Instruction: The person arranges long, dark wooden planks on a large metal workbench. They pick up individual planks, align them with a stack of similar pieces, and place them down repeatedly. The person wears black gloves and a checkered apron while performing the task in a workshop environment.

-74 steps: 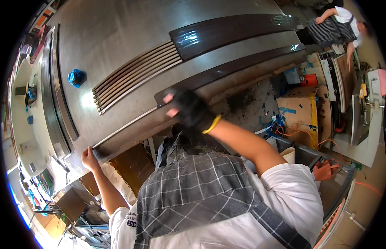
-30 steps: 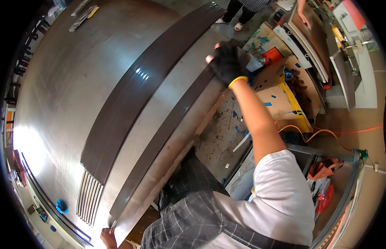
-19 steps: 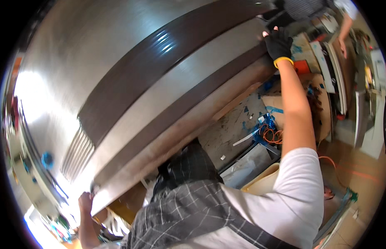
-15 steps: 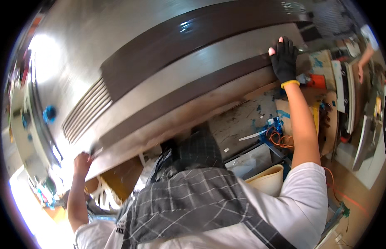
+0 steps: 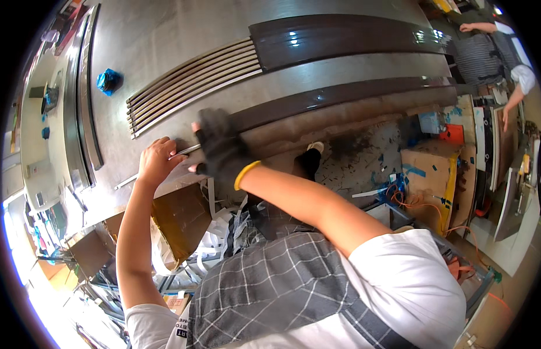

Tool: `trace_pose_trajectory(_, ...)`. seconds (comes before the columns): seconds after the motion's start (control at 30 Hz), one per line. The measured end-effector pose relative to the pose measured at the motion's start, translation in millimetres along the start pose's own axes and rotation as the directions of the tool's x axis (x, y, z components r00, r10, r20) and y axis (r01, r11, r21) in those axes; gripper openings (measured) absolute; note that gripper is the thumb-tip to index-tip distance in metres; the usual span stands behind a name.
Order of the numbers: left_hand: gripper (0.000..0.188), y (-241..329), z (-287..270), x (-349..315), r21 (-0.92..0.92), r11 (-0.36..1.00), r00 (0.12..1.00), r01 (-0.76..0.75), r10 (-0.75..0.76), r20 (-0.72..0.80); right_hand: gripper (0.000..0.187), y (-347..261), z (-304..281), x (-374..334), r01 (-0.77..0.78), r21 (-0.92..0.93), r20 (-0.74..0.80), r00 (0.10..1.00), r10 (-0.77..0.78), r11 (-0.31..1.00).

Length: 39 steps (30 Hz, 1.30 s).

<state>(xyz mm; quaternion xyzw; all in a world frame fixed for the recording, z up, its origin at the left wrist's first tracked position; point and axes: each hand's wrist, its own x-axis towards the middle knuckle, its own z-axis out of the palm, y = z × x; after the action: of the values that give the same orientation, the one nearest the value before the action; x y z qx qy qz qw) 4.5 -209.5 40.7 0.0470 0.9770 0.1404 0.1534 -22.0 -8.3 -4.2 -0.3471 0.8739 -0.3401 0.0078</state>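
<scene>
Pale metal, thin strip (image 5: 126, 182): lies at the near left of the steel-topped table (image 5: 183, 17), close to its near edge, running rightward under both hands. Left hand (image 5: 157, 161), bare, has fingers bent in, seemingly pinching the strip. Right hand (image 5: 221, 145), in a black glove with a yellow band (image 5: 247, 175) at the wrist, is just beside it (motion-blurred, so can't tell whether it grips or only passes over).

Change: half a second ago the glove was at the far right end of the narrow dark panel (image 5: 340, 96); now it's back at that panel's left end. So both hands seem to share one short stretch of strip.

Farther out: brown slats (image 5: 194, 84) side by side, the wide glossy panel (image 5: 346, 41) right of them, a blue bundle (image 5: 109, 82) at left. Right side, off the table: cardboard box (image 5: 427, 166), plus a co-worker in a striped apron (image 5: 477, 58).
</scene>
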Motion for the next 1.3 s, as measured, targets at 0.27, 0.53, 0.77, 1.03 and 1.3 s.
trace_pose_trajectory(0.27, 0.034, -12, 11, -1, 0.165, 0.986, 0.999, 0.008, -0.013, 0.032, 0.082, 104, -75, -26, -0.327, -0.128, -0.388, 0.885, 0.256, 0.936)
trace_pose_trajectory(0.53, 0.033, 14, -14, -1, 0.172, 0.971, 0.968, 0.164, -0.193, 0.164, 0.082, 322, -273, -99, -0.695, -0.3, -0.543, 0.688, 0.481, 0.654)
trace_pose_trajectory(0.77, 0.034, 12, -15, 0, 0.356, 0.879, 0.861, 0.318, -0.425, 0.281, 0.073, 483, -408, -142, -0.793, -0.413, -0.607, 0.607, 0.513, 0.449)
trace_pose_trajectory(1.03, 0.02, 3, -13, -13, 0.373, 0.837, 0.798, 0.4, -0.518, 0.308, 0.082, 579, -488, -173, -0.905, -0.028, -0.45, 0.39, 0.804, 0.424)
trace_pose_trajectory(1.3, 0.025, -9, -2, -33, 0.364, 0.914, 0.972, 0.18, -0.222, 0.079, 0.065, 501, -408, -153, -0.403, -0.746, -0.336, 0.915, 0.224, 0.53)
